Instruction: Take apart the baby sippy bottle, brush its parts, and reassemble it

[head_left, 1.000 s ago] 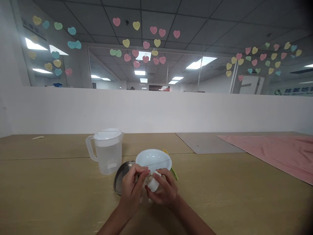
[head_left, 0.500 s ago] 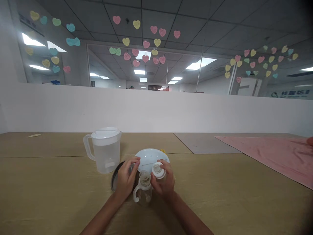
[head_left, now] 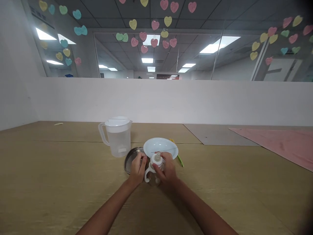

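Observation:
A small clear baby bottle with white curved handles (head_left: pixel 147 174) stands on the table between my hands. On its neck sits a white collar with a clear nipple (head_left: pixel 156 159), and my right hand (head_left: pixel 168 168) grips that collar with thumb and fingers from the right. My left hand (head_left: pixel 139 166) is just left of the bottle, fingers pressed together; whether anything is between them is hidden. Behind the left hand lies a round metal dish (head_left: pixel 128 162). A white oval bowl (head_left: pixel 158 143) with a thin line across it rests behind the bottle.
A lidded translucent pitcher (head_left: pixel 119 140) stands at the back left. A yellow-green stick (head_left: pixel 180 161) pokes out right of the bowl. A grey mat (head_left: pixel 215 135) and a pink cloth (head_left: pixel 281 142) lie at the right. A white wall rises behind the table.
The white collar has moved left and down onto the bottle's neck with my right hand. My left hand's fingers have closed together. The view has shifted, and another hand at the right edge is gone.

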The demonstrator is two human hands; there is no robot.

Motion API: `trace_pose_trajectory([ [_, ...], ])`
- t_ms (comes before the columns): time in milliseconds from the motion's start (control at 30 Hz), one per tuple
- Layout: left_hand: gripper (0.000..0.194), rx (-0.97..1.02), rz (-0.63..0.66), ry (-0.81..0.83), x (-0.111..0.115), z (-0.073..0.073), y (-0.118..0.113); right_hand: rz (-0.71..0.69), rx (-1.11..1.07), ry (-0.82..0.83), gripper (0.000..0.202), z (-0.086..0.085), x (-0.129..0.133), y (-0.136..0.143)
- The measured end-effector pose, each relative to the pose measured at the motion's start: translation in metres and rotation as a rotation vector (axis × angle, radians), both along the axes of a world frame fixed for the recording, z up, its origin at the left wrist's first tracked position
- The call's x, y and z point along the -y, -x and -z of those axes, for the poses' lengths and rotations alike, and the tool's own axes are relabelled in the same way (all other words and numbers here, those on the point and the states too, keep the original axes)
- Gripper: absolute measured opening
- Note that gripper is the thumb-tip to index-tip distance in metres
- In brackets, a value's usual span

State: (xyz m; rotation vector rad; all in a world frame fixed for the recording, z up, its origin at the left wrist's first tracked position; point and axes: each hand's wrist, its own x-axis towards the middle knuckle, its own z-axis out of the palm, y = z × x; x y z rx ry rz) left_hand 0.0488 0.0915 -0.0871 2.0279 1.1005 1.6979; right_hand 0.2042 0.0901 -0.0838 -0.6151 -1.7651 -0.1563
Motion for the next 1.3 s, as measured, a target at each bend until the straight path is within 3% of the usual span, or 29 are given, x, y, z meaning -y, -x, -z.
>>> trace_pose_trajectory([
  [100,0.028,0.024,0.119,-0.030,0.001,-0.001,0.001,-0.016,0.022,-0.011,0.028,-0.002,0.001,0.001],
  [200,0.047,-0.125,0.303,-0.107,0.001,-0.001,0.003,-0.018,0.027,0.004,0.028,-0.002,0.002,0.002],
  [267,0.059,-0.252,0.358,-0.142,-0.002,0.001,0.005,-0.018,0.032,0.015,0.028,-0.002,0.001,0.002],
  [433,0.083,-0.343,0.278,-0.134,-0.007,0.010,0.008,-0.028,0.052,0.054,0.027,-0.002,0.000,0.000],
  [700,0.090,-0.355,0.313,-0.056,-0.004,0.013,0.003,-0.071,0.035,-0.003,0.025,-0.003,0.000,0.003],
  [867,0.088,-0.293,0.304,-0.051,-0.007,0.015,0.002,-0.064,-0.034,0.021,0.022,0.001,-0.002,0.003],
  [1100,0.085,-0.240,0.327,-0.026,-0.006,0.012,-0.001,-0.179,-0.183,0.156,0.023,-0.001,-0.002,0.001],
  [1300,0.069,-0.222,0.277,-0.032,-0.005,0.011,-0.003,-0.002,-0.273,0.135,0.038,-0.004,0.000,0.001],
])
